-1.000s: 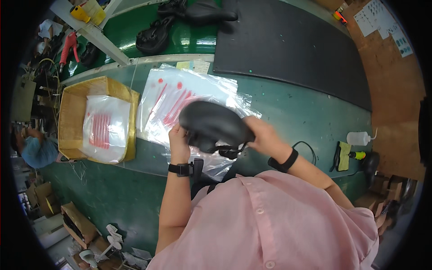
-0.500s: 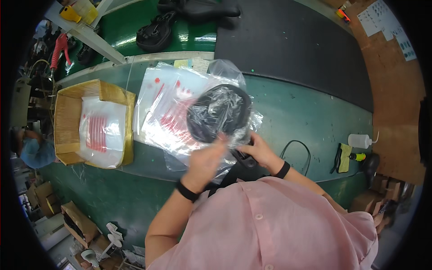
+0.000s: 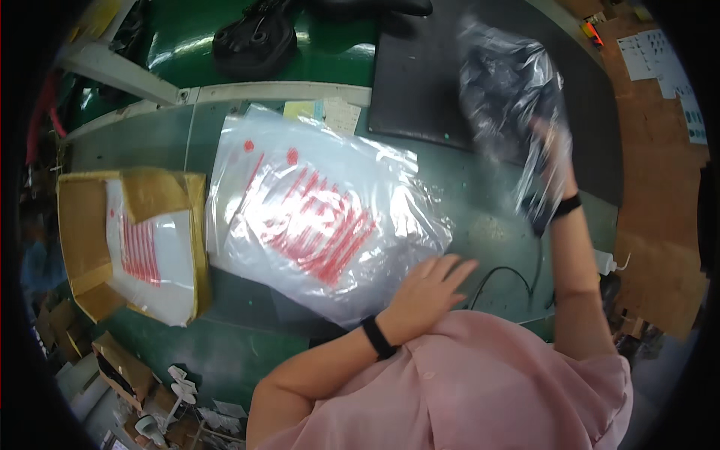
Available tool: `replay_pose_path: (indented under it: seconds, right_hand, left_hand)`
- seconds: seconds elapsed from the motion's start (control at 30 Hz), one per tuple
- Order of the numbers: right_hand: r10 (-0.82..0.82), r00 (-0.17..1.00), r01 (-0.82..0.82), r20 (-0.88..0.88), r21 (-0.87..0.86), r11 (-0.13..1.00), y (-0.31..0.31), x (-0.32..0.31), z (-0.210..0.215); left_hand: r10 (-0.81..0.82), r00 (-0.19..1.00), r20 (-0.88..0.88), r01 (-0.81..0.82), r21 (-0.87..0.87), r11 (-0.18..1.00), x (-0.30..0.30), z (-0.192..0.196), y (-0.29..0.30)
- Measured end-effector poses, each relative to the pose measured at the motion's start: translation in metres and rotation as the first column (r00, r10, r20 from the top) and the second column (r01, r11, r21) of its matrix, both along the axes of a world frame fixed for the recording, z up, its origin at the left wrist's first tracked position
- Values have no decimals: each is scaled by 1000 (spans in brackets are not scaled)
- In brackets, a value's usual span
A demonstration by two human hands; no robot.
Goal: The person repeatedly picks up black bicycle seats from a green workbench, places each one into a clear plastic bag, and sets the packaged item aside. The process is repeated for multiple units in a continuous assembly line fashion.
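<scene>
At the green table (image 3: 484, 217), a box (image 3: 198, 251) holds printed plastic (image 3: 139, 251), the right hand (image 3: 553, 150) grips a bagged saddle (image 3: 504, 94), left hand (image 3: 426, 295) spread.

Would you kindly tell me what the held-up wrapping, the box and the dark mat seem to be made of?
Wrapping: clear, glossy plastic film; it creases and glints.
Box: perhaps cardboard under glossy yellow tape; stiff, shiny walls.
Mat: perhaps rubber, matte; its dull surface leaves that open.

2 hands (image 3: 424, 298), 1 bagged saddle (image 3: 504, 88)
</scene>
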State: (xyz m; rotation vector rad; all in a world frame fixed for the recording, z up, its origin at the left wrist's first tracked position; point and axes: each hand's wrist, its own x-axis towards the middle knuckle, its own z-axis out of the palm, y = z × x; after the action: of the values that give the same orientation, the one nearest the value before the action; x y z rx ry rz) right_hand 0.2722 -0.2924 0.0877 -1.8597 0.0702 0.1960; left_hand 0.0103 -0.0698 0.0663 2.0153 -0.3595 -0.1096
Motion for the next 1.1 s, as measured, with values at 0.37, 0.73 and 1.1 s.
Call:
replay_pose_path:
  seconds: [0.37,0.73,1.1]
  right_hand:
    - [543,538,78,645,-679,730,190,245,-59]
    - [557,798,-421,228,-450,788,199,160,-42]
    - [232,820,360,-523,786,502,-81,-215,-101]
  left_hand:
    - [12,980,-200,20,160,987,-34,-89,45]
    - [379,889,-255,-357,130,925,-30,-82,88]
    - [523,832,183,-553,331,764,-21,-39,71]
